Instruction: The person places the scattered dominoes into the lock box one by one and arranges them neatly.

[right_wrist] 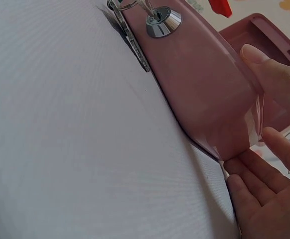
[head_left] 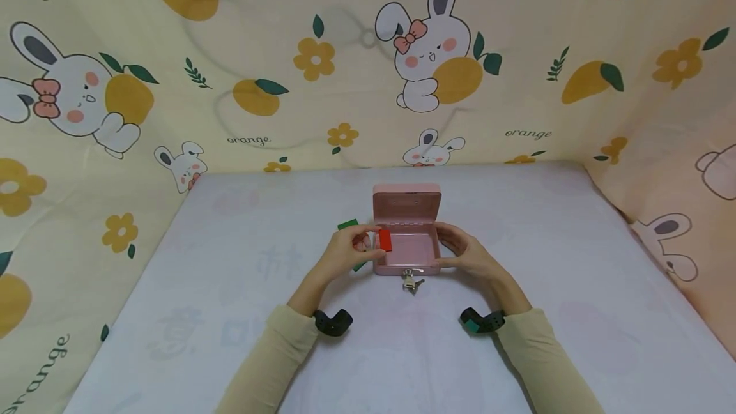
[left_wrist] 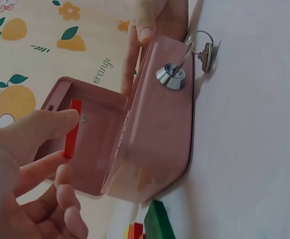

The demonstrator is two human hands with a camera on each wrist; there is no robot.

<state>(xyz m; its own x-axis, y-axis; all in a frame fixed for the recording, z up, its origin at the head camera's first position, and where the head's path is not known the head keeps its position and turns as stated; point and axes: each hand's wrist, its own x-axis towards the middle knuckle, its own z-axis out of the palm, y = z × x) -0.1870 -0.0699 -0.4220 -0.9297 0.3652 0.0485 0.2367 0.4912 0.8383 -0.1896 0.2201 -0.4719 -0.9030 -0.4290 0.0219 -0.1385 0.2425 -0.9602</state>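
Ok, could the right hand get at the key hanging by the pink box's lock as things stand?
Probably yes: the right hand holds the right side of the pink box, and the hanging key is out front with nothing visibly blocking it. It would likely have to let go first.

A white table (head_left: 213, 299) carries a pink box (head_left: 409, 249), standing toward the far edge with its lid up. Just left of it lies something green (head_left: 347, 224), partly hidden, with a small red piece (left_wrist: 135, 231) beside it.
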